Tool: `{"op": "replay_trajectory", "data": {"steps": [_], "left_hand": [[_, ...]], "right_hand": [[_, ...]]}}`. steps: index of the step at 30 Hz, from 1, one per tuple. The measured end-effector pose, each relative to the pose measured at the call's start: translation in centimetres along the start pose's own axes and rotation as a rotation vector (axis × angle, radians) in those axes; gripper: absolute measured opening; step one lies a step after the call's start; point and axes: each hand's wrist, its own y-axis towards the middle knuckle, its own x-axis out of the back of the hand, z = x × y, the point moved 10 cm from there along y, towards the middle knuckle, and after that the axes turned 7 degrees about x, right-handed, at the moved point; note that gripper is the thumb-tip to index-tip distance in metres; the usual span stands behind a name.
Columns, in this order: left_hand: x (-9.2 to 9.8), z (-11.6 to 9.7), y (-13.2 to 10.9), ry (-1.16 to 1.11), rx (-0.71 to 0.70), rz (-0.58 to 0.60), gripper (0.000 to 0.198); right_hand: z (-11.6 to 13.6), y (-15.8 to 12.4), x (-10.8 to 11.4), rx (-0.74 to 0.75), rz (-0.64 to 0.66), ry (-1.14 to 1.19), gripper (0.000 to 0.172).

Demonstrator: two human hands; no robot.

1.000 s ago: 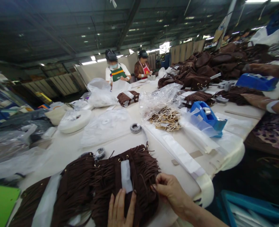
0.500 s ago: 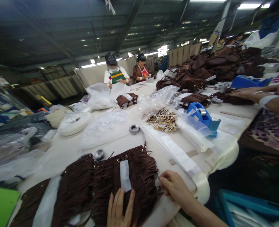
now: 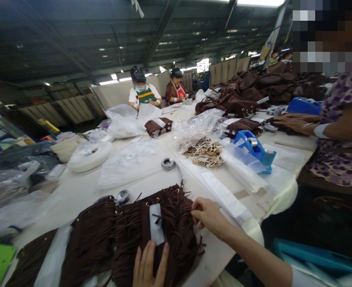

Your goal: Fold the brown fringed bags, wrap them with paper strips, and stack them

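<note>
A dark brown fringed bag (image 3: 176,227) lies flat before me, with gold eyelets along its far edge and a strip of white paper (image 3: 156,225) on it. My left hand (image 3: 150,265) rests on the bag's near part, fingers spread, fingertips at the lower end of that strip. At the bag's right edge my right hand (image 3: 206,215) is closed, thumb and fingers pinched on the fringe. Some strands lie across the white strip. More brown fringed pieces (image 3: 89,239) with a white band (image 3: 52,255) lie to the left. A grey wrapped coil (image 3: 167,163) is beyond the bag.
Beyond are string tags (image 3: 204,153), clear plastic (image 3: 198,127), a blue tape dispenser (image 3: 253,149), white sheets (image 3: 214,191) and a pile of brown bags (image 3: 247,89). A co-worker (image 3: 340,127) stands at right; two more people work behind. A teal crate (image 3: 316,255) is lower right.
My right hand has moved up and slightly left along the bag's right edge. Fringe strands now cross the white strip. A co-worker has leaned into view on the right. My left hand stays put.
</note>
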Motion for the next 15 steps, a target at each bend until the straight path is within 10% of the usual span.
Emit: {"op": "replay_trajectory", "data": {"steps": [5,15], "left_hand": [[-0.1,0.2,-0.1,0.005,0.010,-0.046,0.055],[0.2,-0.2,0.1,0.014,0.064,-0.103,0.055]], "right_hand": [[-3.2,-1.2,-1.7,-0.192,0.090,-0.065,0.031],[-4.2,-1.4,-3.8,-0.449,0.090,0.170,0.018]]}}
